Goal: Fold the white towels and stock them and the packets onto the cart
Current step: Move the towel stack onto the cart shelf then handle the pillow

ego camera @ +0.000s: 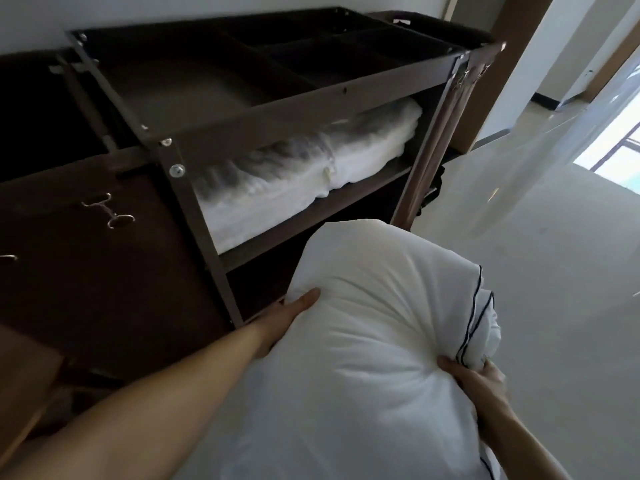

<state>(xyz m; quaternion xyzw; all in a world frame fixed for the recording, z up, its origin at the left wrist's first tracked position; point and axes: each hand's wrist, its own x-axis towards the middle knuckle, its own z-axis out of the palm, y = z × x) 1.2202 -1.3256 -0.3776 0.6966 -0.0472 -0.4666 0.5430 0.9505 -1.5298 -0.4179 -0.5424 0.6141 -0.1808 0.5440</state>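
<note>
**Bulky Bundle Meets a Narrow Shelf**

A puffy white cloth towel bundle with thin dark piping (374,323) fills the view from 6 o'clock to centre, just in front of the dark brown metal-framed cart (194,216) at 10 o'clock. The left hand (294,315) clasps its 9 o'clock side, thumb on top and fingers hidden beneath. The right hand (474,379) curls into the piped edge at 4 o'clock. Folded white linen (363,157) packs the middle shelf at 12 o'clock. The soft towel bundle may snag a frame post on the way in. Its loose piped folds could also spring open if either grip slackens.
</note>
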